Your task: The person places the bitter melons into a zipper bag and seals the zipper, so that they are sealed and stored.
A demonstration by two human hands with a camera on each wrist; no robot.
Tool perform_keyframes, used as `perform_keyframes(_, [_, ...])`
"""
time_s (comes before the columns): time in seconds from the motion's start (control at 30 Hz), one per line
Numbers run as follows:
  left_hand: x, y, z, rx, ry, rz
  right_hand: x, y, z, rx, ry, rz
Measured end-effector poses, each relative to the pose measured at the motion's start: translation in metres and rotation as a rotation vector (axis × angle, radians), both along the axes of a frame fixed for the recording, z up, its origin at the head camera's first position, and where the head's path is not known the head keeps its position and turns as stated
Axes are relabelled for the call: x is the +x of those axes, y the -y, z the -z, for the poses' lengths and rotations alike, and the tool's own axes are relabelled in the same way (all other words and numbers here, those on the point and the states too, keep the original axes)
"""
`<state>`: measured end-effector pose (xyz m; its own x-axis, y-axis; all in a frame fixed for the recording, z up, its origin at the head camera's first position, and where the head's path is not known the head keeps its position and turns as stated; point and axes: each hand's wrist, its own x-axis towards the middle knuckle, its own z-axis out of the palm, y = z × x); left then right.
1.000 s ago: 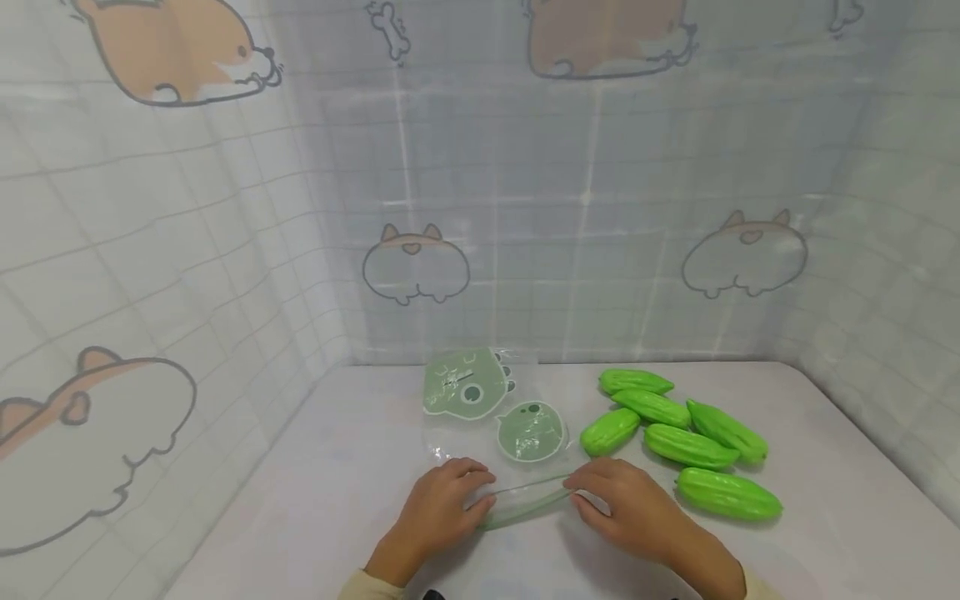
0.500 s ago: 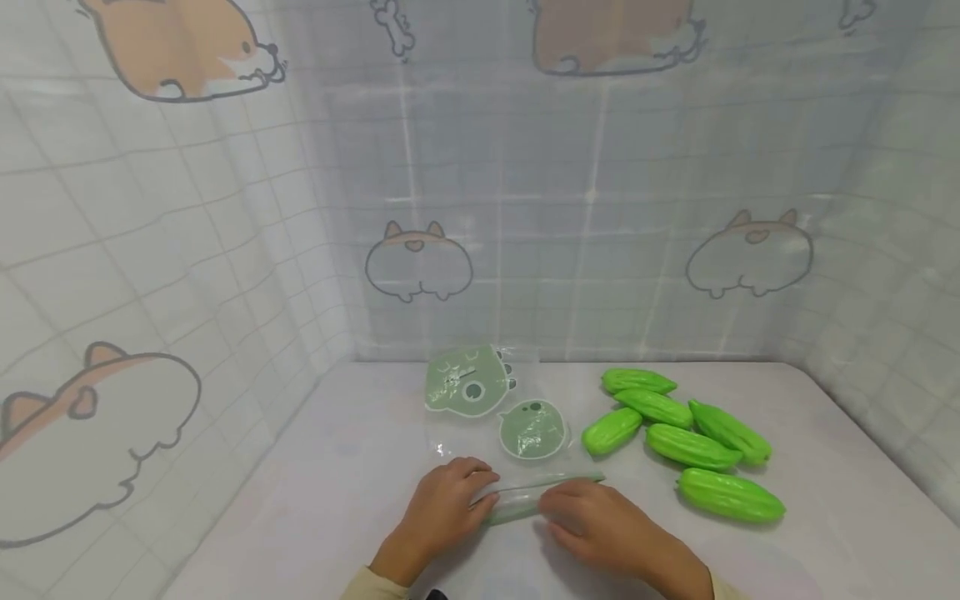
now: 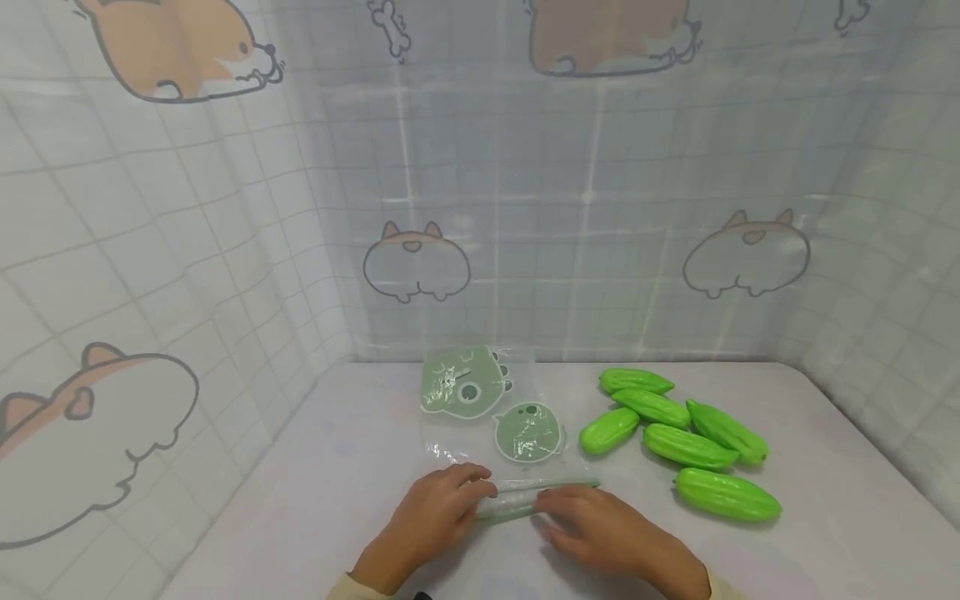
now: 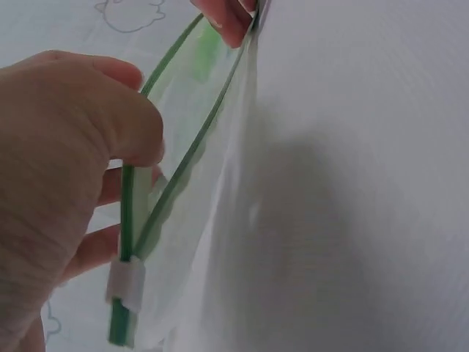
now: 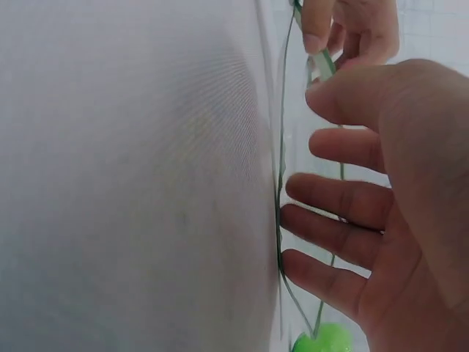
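A clear slider zip bag (image 3: 528, 432) with green cartoon prints lies on the table, its green-edged mouth towards me. My left hand (image 3: 433, 518) pinches the far rim near the left end of the mouth. In the left wrist view the two green rims (image 4: 192, 147) stand apart, and a pale slider (image 4: 126, 282) sits at the end near that hand. My right hand (image 3: 603, 529) is at the middle of the mouth. Its fingers (image 5: 333, 238) are spread and fairly straight, reaching between the rims, with some tips touching the near rim.
Several bright green ridged vegetables (image 3: 690, 446), resembling bitter melons, lie in a loose group to the right of the bag. A white sheet (image 3: 525, 167) with dog drawings encloses the white table (image 3: 315, 467) at the back and sides.
My right hand has moved left from the right end of the bag's mouth to its middle, leaving that end exposed. My left hand has shifted slightly left and stays at its end.
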<state>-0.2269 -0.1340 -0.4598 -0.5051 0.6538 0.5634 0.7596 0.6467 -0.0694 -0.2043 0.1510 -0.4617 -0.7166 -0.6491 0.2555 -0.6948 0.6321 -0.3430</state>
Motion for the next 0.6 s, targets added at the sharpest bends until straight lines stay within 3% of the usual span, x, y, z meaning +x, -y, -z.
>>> perform_keyframes(0.13, [0.003, 0.003, -0.004, -0.008, 0.003, -0.002, 0.000, -0.003, -0.001, 0.001, 0.005, 0.013])
perform_keyframes(0.4, [0.001, 0.011, -0.004, 0.004, -0.028, -0.082, -0.001, -0.006, 0.001, -0.002, -0.033, 0.028])
perform_keyframes(0.6, [0.001, 0.014, -0.002, -0.010, 0.004, -0.175, -0.002, -0.008, 0.001, 0.011, -0.010, 0.048])
